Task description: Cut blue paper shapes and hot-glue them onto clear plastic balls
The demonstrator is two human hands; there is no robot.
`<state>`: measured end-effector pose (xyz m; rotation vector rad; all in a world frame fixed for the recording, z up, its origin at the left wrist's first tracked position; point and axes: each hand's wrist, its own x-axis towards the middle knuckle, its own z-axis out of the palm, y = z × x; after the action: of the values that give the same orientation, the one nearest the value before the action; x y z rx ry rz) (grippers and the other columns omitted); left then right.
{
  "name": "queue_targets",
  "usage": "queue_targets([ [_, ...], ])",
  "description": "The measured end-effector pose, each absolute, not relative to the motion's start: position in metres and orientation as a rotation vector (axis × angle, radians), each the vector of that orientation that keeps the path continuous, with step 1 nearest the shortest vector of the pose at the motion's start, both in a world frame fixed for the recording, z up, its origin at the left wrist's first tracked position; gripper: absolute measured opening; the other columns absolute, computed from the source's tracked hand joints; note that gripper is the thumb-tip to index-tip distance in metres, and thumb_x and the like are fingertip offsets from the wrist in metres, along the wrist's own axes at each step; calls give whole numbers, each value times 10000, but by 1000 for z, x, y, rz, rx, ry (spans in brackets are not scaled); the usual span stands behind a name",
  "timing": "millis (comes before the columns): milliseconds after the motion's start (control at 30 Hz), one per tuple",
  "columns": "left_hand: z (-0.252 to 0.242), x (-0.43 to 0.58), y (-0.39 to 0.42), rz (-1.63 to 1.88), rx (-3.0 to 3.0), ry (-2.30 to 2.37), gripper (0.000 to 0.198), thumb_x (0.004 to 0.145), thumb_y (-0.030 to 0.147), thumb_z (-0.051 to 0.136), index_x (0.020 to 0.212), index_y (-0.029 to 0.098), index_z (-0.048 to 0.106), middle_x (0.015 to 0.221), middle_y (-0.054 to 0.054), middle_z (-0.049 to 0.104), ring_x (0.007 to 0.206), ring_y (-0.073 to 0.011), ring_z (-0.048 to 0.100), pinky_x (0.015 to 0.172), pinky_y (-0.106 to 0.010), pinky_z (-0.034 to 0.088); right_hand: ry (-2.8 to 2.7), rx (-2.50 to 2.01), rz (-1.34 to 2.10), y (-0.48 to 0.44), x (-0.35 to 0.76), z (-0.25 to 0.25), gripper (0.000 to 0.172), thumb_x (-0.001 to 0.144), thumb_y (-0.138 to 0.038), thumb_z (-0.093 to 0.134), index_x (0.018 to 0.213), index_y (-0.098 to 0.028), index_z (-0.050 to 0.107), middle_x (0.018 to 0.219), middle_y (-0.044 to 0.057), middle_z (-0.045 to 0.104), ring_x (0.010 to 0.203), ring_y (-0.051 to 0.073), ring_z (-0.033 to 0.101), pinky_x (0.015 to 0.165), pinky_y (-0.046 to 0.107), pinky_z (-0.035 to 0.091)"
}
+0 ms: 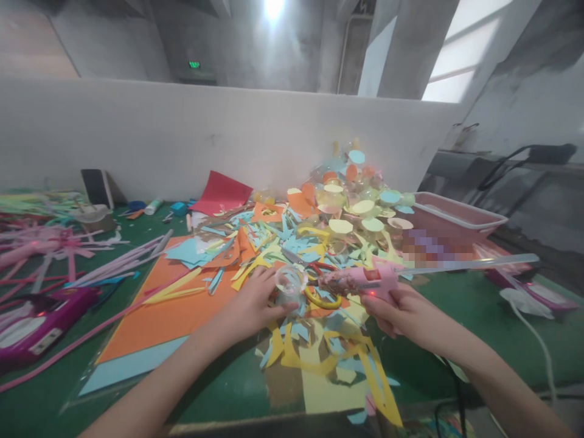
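My left hand point(256, 303) is closed around a small clear plastic cup point(291, 286), its round rim facing up and towards me. In my right hand point(404, 309) is a pink hot glue gun point(384, 277), its stained nozzle pointing left, close to the cup's rim. A long translucent glue stick point(479, 263) juts out of the gun's back to the right. Scissors point(329, 301) with yellow and red handles lie behind the cup and the nozzle, partly hidden. Coloured paper scraps point(292, 350) surround both hands.
Orange sheets point(168, 313) lie at left, near a purple device point(48, 328). Clear cups with paper discs point(340, 226) are piled at the back right beside a pink basin point(460, 210). A white partition point(182, 134) closes the table's far side. A cable hangs below my right wrist.
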<state>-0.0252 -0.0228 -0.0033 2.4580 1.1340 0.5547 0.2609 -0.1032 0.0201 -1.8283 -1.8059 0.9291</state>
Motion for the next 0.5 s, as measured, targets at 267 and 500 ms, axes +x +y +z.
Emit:
queue_targets([
  [267,-6,-26,-22,549,2459,1126,359,879,559,527,906,209,607,995,-59,584,988,-243,506,819,-346,429,-1817,-1831,855,-105,260,24,643,812,-759,439,487,-208,495,563,24,508,611,179,506,643,294,405],
  [500,-4,-26,-23,540,2463,1124,336,874,532,554,891,200,607,984,-62,575,965,-244,503,819,-357,417,-1784,-1708,944,-110,261,27,507,829,-674,495,667,-206,603,587,8,583,586,168,524,590,273,417],
])
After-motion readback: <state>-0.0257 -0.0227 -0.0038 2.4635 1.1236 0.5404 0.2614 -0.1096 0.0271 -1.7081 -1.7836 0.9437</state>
